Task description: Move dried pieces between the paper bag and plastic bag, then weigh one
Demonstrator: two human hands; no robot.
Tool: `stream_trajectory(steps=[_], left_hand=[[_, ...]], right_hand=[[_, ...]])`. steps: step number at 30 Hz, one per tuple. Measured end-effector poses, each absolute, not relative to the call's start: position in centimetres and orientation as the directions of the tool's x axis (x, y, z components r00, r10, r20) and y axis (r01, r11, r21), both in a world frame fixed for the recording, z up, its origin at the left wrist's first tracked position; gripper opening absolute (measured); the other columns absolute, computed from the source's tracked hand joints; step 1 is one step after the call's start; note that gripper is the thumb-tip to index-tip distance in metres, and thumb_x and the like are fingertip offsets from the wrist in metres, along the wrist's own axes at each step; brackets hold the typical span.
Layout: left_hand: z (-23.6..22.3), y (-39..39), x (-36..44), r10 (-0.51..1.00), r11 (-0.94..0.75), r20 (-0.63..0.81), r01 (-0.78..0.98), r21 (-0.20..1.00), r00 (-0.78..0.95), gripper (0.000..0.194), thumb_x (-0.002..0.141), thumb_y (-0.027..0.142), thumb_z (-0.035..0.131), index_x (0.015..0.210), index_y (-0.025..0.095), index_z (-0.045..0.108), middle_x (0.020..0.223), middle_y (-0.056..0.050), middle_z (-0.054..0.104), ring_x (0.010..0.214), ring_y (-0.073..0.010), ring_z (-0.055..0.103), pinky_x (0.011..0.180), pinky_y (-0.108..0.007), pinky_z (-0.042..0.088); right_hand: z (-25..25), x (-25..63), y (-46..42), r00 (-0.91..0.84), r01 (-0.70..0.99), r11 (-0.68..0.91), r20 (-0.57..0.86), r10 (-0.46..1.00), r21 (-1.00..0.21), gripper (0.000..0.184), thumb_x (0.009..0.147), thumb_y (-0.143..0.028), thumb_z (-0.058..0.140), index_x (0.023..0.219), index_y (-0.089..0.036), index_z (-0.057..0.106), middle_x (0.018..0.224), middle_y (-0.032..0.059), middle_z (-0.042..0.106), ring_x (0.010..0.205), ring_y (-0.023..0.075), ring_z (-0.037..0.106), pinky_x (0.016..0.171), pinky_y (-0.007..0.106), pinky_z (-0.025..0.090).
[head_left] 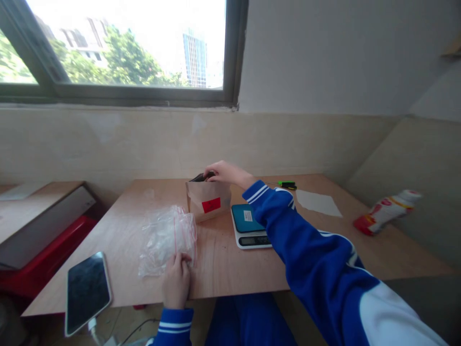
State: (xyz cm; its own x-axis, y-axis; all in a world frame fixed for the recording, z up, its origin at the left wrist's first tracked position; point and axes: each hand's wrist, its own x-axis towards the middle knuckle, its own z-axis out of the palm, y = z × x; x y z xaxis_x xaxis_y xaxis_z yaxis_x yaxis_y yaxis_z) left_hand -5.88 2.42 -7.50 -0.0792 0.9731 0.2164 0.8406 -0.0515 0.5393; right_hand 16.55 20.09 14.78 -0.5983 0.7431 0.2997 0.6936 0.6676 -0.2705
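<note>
At the mouth of a brown paper bag [197,198] with a red label, my right hand [221,171] has its fingers bent and dipping inside. The fingertips and whatever they pinch are hidden by the bag's opening, where something dark shows. My left hand [177,278] is closed at the near edge of a pile of clear zip bags [158,242] with red seal lines. Right of the paper bag, below my right forearm, sits a kitchen scale [239,218] with a teal top and a white body; my sleeve covers part of it.
A tablet [89,288] with a white cable overhangs the table's front left edge. Behind my right arm lie a green and black pen-like item [287,184] and a white sheet of paper [319,203]. A red and white bottle [385,211] is tilted at the far right. The wall and window border the back.
</note>
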Motion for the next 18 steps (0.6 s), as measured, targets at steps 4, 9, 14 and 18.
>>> stream_trajectory(steps=[4,9,14,18], left_hand=[[-7.4,2.3,-5.9,0.973,-0.056,0.219,0.847,0.528,-0.072,0.020,0.086,0.012,0.038,0.081,0.019,0.056,0.085,-0.005,0.058,0.083,-0.0200,0.057,0.076,-0.031,0.041],[-7.2,2.2,-5.9,0.969,-0.066,0.235,0.847,0.528,-0.072,0.020,0.087,0.013,0.038,0.081,0.020,0.056,0.085,-0.004,0.058,0.082,-0.0189,0.057,0.074,-0.031,0.041],[-7.4,2.2,-5.9,0.969,-0.066,0.235,0.844,0.533,-0.073,0.020,0.086,0.014,0.038,0.081,0.020,0.056,0.084,-0.004,0.058,0.078,-0.0181,0.057,0.071,-0.030,0.041],[-7.8,2.3,-6.1,0.964,-0.086,0.258,0.835,0.543,-0.068,0.020,0.086,0.014,0.038,0.080,0.021,0.056,0.083,-0.004,0.059,0.079,-0.0185,0.057,0.071,-0.030,0.041]], right_hand=[[15.1,16.4,20.4,-0.607,0.716,0.660,0.262,0.750,-0.228,0.011,0.078,-0.015,0.067,0.085,-0.020,0.074,0.082,0.0020,0.069,0.072,0.0123,0.057,0.061,0.021,0.034],[16.5,18.0,17.7,-0.495,0.680,0.654,0.451,0.743,-0.331,0.008,0.078,-0.021,0.067,0.082,-0.017,0.073,0.060,-0.0035,0.055,0.057,0.0085,0.047,0.055,0.020,0.031],[14.9,23.3,12.5,-0.092,0.658,0.579,0.711,0.697,-0.482,0.019,0.083,-0.033,0.063,0.088,-0.015,0.070,0.062,-0.0028,0.054,0.056,0.0097,0.045,0.054,0.021,0.033],[8.5,27.1,9.9,-0.093,0.775,0.502,0.716,0.692,-0.383,0.019,0.088,-0.032,0.058,0.088,-0.017,0.070,0.072,0.0017,0.059,0.064,0.0133,0.052,0.059,0.024,0.037]])
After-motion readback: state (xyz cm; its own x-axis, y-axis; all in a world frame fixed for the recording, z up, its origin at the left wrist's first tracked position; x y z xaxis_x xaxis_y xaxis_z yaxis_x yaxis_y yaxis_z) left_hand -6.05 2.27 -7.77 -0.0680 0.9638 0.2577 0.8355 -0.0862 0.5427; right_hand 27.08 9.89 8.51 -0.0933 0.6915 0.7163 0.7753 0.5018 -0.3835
